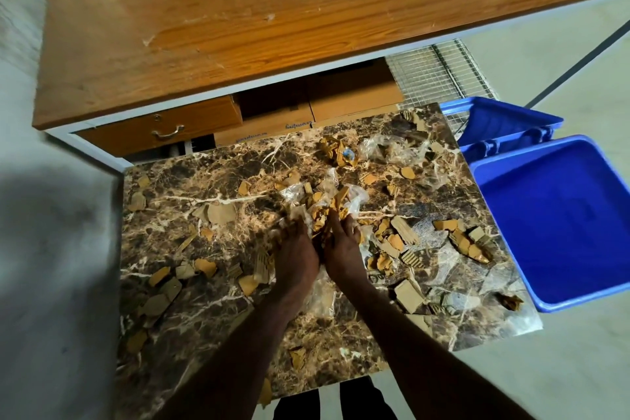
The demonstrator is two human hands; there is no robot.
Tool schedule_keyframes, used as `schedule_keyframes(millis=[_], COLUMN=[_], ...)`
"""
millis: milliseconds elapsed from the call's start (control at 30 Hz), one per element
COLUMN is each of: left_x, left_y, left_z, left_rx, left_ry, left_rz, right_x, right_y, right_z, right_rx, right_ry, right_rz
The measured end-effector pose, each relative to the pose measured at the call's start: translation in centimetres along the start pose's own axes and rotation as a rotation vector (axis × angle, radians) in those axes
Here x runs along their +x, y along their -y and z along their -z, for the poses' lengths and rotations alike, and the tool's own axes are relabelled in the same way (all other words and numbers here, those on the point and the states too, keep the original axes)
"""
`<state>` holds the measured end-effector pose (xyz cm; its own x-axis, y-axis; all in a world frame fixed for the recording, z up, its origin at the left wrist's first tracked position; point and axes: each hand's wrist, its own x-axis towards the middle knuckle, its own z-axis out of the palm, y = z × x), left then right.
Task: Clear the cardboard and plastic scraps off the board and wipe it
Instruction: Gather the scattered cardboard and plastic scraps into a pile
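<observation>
Scrap bundle (325,206) bunched between both hands' fingers (351,232).

- Board (191,187): dark brown marble pattern with pale veins, lying flat.
- Cardboard scraps (402,242): torn tan pieces, scattered over most of the board, thicker toward its right side.
- Plastic scraps (392,148): clear, crumpled wrap, near the far edge and mid-board among the cardboard.
</observation>
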<state>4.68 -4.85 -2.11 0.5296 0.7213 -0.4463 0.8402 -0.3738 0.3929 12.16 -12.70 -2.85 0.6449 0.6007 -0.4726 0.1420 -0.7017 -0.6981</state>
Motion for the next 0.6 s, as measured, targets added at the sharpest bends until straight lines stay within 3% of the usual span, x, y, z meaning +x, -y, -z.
schedule_keyframes(millis=[300, 600], left_x=[1.1, 0.6], left_y=[-0.2, 0.2], left_z=[0.8, 0.6], left_rx=[0.05, -0.228], left_ry=[0.038, 0.032], left_rz=[0.029, 0.016], right_x=[-0.2, -0.2], right_y=[-0.1, -0.3], right_z=[1.1, 1.5], right_rx=[0.057, 0.049], right_ry=[-0.065, -0.107], right_rz=[0.046, 0.064])
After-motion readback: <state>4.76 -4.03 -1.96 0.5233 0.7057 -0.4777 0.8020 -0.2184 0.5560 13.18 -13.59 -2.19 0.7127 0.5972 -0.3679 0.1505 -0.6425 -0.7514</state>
